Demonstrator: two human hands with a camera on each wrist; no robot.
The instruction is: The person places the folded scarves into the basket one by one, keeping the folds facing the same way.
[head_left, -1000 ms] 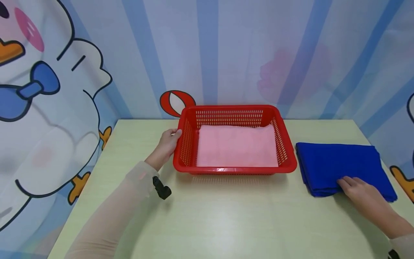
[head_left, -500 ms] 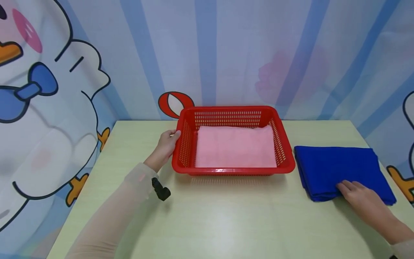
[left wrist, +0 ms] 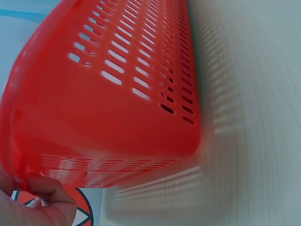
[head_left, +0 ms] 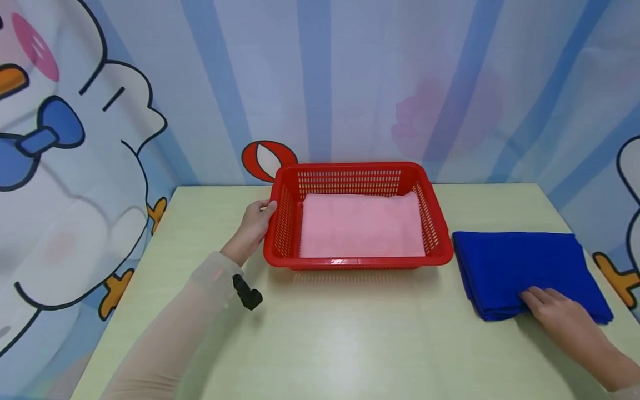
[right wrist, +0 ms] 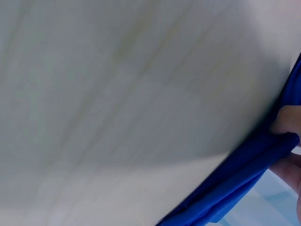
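A red plastic basket [head_left: 350,262] with slotted walls stands at the back middle of the table in the head view. Inside it lies a folded pink cloth [head_left: 362,226]. My left hand [head_left: 254,225] grips the basket's left rim, its fingers curled round the edge in the left wrist view. To the right of the basket is a folded blue cloth [head_left: 520,266] in several layers. My right hand [head_left: 562,319] pinches its front edge, and the right wrist view has the blue folds [right wrist: 225,188] between thumb and fingers.
The pale wooden table [head_left: 340,333] meets a printed cartoon curtain [head_left: 350,83] behind the basket. Its right edge runs close beside the blue cloth. A black camera mount [head_left: 247,293] sticks out from my left wrist.
The blue cloth has slid a little toward me along the table, with my right hand pinching its edge. My left hand keeps its grip on the basket. The head view has shifted slightly.
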